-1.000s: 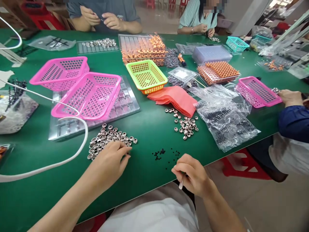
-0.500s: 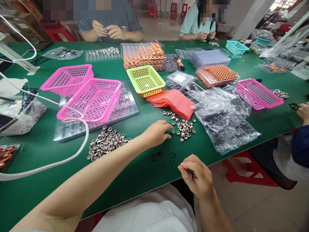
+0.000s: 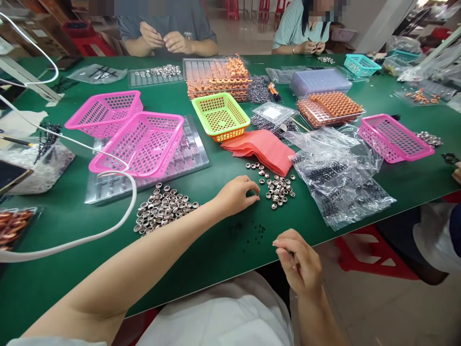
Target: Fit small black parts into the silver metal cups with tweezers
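Note:
My left hand (image 3: 239, 196) is over the green table, thumb and forefinger pinched on a small metal ring at the left edge of a small pile of metal rings (image 3: 280, 191). Near the table's front edge, my right hand (image 3: 300, 262) is raised with its fingers curled together; a thin dark piece shows partly between them, too small to name. Several tiny black pieces (image 3: 259, 231) lie on the table between my hands. A larger pile of metal rings (image 3: 162, 207) sits left of my left forearm.
Two pink baskets (image 3: 144, 144) rest at the left, a yellow-green basket (image 3: 220, 115) behind. Red-orange cloth (image 3: 264, 150) and clear bags (image 3: 334, 185) lie beyond the rings. A white cable (image 3: 124, 216) curves at the left. People sit across the table and at the right.
My left thumb and forefinger have come together on a ring that lay at the pile's edge. My right hand's fingers stay curled. The whole view has shifted slightly.

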Tool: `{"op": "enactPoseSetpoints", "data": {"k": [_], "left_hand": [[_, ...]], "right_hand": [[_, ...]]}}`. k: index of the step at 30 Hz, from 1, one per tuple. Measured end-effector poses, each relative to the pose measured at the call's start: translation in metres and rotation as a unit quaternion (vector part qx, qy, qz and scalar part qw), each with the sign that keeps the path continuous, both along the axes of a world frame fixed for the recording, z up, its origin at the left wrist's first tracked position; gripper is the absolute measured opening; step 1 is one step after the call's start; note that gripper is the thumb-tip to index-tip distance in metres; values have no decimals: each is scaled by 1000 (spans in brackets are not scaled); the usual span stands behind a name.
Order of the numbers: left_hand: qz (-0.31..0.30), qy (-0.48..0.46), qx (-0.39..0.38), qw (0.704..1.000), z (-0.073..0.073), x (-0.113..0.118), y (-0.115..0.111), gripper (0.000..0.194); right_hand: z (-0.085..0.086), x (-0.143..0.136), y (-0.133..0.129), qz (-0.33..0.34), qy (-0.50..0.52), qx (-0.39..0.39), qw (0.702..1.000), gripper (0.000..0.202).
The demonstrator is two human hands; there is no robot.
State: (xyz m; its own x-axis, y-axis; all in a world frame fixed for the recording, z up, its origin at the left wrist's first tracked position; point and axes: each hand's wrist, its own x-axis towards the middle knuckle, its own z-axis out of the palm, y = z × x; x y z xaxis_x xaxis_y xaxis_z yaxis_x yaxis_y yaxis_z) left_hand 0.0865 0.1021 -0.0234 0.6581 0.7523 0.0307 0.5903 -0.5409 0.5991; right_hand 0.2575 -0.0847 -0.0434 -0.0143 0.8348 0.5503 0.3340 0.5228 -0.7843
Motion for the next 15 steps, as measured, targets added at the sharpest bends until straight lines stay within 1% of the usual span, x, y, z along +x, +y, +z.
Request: {"op": "enactPoseSetpoints", "data": {"k": [2,5,7,9,12,15], "left_hand": [[7,-10,-2,1000,6,-14,-12,15],[19,-25,-23,999,17,-42,-39,19],[47,-51,-76,995,24,-61,-58,22],[77,-63,-124,987,27,-80,-73,23],[116,-84,-185,972,23,-101,-89,23],[146,-116,-226,956,12,-112,-96,24]], "right_hand": [[3,0,0,-21,25,-10,999,25],[3,0,3,-66,61,1,996,35],[1,0,5,-83,75,11,994,38],[-4,-2,7,-73,86,0,994,39],[-9,-9,9,-43,109,-38,992,39],[-10,-18,9,-42,134,-68,988,33]]}}
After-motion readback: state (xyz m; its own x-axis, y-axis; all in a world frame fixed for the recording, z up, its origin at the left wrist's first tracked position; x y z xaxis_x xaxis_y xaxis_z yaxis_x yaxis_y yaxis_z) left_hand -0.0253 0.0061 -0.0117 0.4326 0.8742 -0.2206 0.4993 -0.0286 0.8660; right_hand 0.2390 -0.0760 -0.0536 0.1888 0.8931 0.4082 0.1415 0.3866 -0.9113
